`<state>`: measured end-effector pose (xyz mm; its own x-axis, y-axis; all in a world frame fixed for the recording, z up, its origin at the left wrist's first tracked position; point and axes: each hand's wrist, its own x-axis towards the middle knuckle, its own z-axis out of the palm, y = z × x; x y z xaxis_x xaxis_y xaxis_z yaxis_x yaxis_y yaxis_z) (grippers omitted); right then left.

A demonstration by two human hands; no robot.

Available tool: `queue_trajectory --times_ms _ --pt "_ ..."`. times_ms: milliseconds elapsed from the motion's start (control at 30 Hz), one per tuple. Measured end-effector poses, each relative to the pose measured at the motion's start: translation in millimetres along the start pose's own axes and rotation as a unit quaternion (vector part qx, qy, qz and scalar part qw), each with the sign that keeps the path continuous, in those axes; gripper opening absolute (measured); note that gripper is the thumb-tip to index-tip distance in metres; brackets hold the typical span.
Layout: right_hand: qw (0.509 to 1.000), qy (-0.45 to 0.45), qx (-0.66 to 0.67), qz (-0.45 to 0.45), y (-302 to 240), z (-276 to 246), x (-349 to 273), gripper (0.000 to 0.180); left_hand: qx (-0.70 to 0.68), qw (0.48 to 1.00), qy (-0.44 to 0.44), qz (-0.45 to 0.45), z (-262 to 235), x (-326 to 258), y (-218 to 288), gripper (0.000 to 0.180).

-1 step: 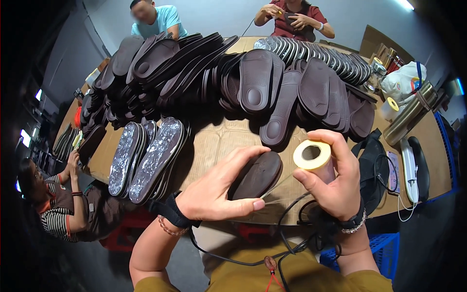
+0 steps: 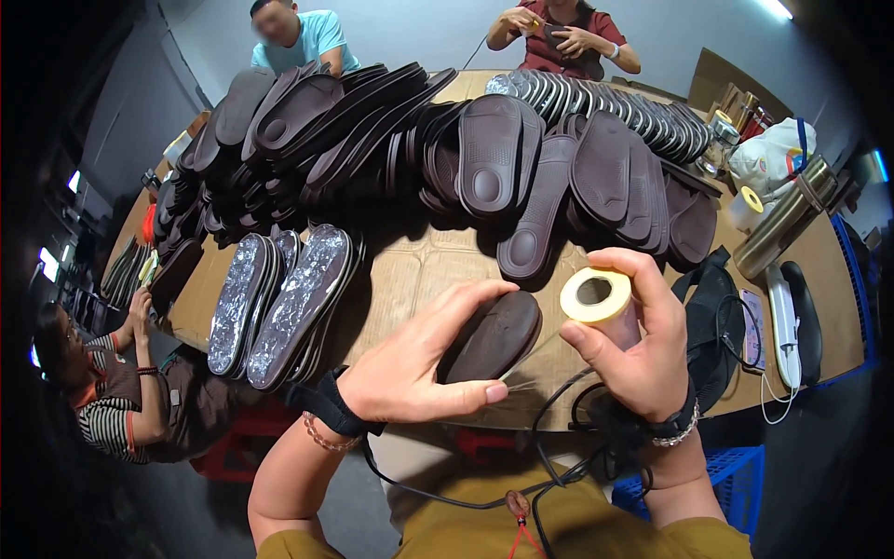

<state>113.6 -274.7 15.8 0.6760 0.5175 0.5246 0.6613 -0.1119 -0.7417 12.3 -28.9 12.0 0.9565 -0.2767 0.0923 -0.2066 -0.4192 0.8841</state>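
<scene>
Over the table's near edge, my left hand (image 2: 400,373) grips a dark brown insole (image 2: 500,335) between its outstretched thumb and fingers. The insole is tilted and partly covered by the hand. My right hand (image 2: 659,359) is wrapped round a roll of clear tape (image 2: 621,300) with a pale yellow core, its open end facing up. A thin, see-through strip (image 2: 538,359) runs from the roll to the insole near my left thumb. Left of my left hand lie stacked insoles (image 2: 303,307) with shiny, crinkled clear film on top.
Large heaps of brown insoles (image 2: 503,154) fill the middle of the cardboard-covered table (image 2: 419,270). To the right are a steel flask (image 2: 787,214), another tape roll (image 2: 745,207), a black bag (image 2: 712,335) and a phone (image 2: 752,326). Black cables hang below my hands. Several people sit around.
</scene>
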Motion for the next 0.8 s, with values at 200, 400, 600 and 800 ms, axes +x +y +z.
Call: queue_trajectory --times_ms 200,400,600,800 --pt "0.999 0.017 -0.031 0.019 -2 3 0 0.054 0.017 1.0 0.004 0.01 0 -1 1 0.093" --pt "0.999 0.012 -0.02 0.037 -2 6 2 0.051 0.025 1.0 0.005 0.015 1 -2 3 0.094" --pt "0.999 -0.025 -0.011 0.039 1 6 4 0.05 0.036 0.998 0.0 0.042 0 0 2 0.096" --pt "0.998 -0.043 -0.032 0.014 -13 0 -3 0.058 0.034 0.993 0.012 0.113 5 0 -1 0.095"
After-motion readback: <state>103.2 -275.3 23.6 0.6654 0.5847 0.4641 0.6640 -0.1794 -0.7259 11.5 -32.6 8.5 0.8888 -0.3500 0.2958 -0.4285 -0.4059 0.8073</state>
